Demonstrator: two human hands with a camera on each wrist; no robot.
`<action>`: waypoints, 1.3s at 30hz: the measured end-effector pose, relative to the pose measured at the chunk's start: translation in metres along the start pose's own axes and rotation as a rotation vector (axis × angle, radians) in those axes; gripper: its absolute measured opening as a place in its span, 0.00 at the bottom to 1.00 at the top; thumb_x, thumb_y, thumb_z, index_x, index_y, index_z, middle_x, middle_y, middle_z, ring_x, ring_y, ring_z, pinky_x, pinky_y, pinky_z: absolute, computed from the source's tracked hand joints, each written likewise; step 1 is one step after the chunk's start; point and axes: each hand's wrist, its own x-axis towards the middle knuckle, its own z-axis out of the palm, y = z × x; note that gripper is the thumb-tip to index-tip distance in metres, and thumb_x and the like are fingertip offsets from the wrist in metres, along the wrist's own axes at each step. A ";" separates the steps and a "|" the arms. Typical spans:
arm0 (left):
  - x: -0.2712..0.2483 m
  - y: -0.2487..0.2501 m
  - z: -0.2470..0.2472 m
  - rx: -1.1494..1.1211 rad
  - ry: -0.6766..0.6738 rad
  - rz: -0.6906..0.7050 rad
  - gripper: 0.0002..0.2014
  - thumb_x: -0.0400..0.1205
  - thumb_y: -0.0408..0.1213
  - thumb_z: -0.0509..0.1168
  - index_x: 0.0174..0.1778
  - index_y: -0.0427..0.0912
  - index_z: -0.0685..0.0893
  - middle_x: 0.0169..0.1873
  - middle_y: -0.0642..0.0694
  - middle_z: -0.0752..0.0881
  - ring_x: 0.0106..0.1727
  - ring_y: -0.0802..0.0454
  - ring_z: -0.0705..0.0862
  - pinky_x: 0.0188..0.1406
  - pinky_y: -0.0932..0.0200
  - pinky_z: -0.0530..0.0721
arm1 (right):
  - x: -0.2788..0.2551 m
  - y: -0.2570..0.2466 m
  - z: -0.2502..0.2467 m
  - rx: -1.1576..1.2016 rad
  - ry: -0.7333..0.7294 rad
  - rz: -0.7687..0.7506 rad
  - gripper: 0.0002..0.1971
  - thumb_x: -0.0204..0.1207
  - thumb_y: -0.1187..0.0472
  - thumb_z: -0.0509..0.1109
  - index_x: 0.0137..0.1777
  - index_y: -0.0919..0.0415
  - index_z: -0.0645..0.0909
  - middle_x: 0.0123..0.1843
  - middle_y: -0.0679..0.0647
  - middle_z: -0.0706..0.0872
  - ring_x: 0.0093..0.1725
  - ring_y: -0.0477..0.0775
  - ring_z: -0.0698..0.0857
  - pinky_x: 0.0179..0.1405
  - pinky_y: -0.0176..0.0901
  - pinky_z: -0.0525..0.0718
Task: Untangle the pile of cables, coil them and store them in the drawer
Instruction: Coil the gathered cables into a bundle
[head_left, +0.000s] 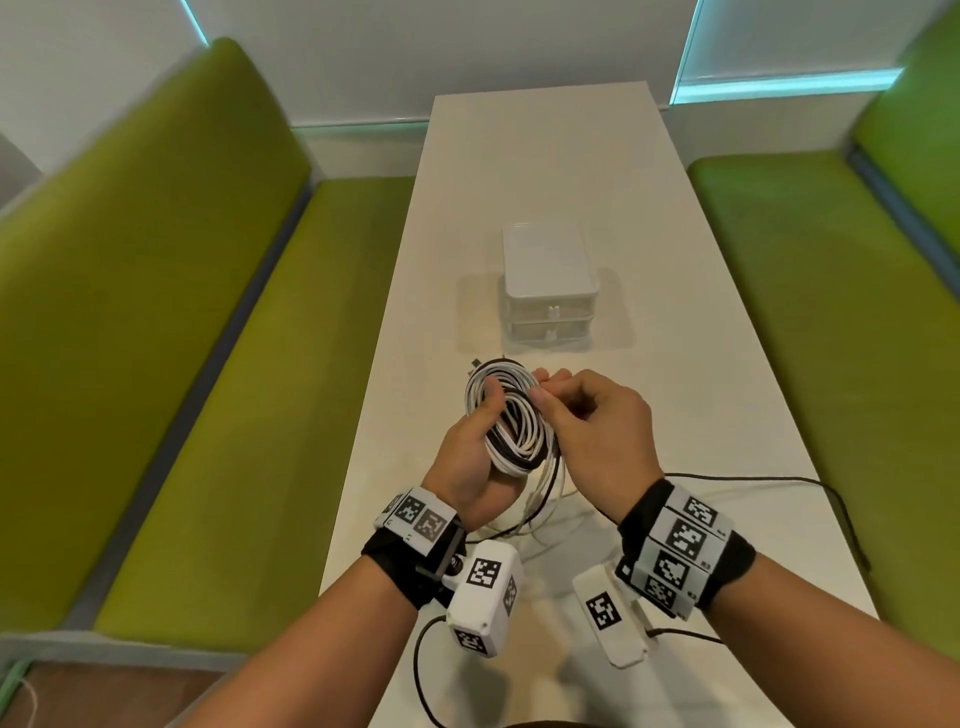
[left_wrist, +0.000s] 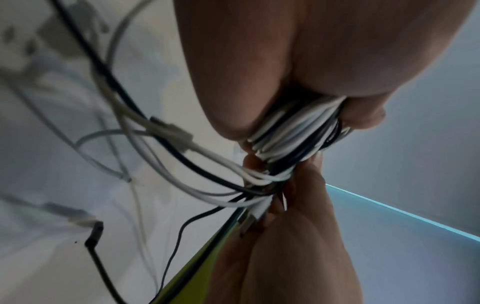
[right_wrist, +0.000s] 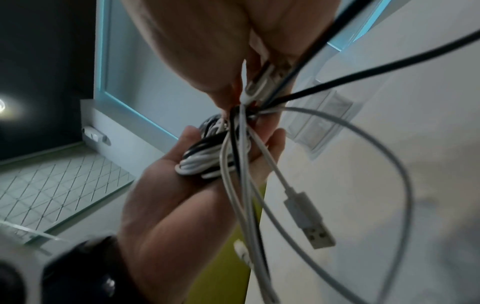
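Coil (head_left: 511, 415) half hidden by hands (head_left: 597, 431)

White and black cable coil (head_left: 511, 415) held above table, loose ends dangling, drawer unit (head_left: 546, 283) shut

White and black cables (head_left: 511, 415), white drawer unit (head_left: 546, 283), green benches (head_left: 171, 312).

Green benches (head_left: 156, 291) either side of a white table (head_left: 545, 171) (teal-lit window edges (head_left: 779, 85)).
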 end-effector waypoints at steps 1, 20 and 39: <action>0.000 0.001 -0.001 -0.023 -0.012 0.004 0.30 0.88 0.55 0.53 0.76 0.34 0.75 0.75 0.37 0.79 0.76 0.42 0.78 0.72 0.49 0.80 | -0.003 0.001 -0.001 -0.058 -0.047 -0.035 0.04 0.80 0.62 0.76 0.48 0.53 0.92 0.45 0.40 0.92 0.47 0.32 0.88 0.51 0.24 0.81; 0.005 0.026 0.000 0.044 -0.180 0.172 0.12 0.82 0.43 0.68 0.52 0.39 0.77 0.33 0.46 0.75 0.31 0.51 0.77 0.38 0.52 0.85 | -0.014 0.016 -0.006 0.209 -0.604 0.294 0.18 0.80 0.45 0.72 0.59 0.56 0.73 0.26 0.54 0.71 0.23 0.52 0.71 0.32 0.52 0.77; 0.020 0.036 -0.014 1.215 0.284 0.431 0.41 0.68 0.68 0.73 0.71 0.46 0.74 0.57 0.49 0.86 0.57 0.52 0.85 0.59 0.55 0.82 | -0.034 -0.024 -0.013 -0.948 -0.856 -0.235 0.10 0.89 0.53 0.60 0.62 0.57 0.75 0.48 0.59 0.85 0.46 0.63 0.84 0.48 0.60 0.83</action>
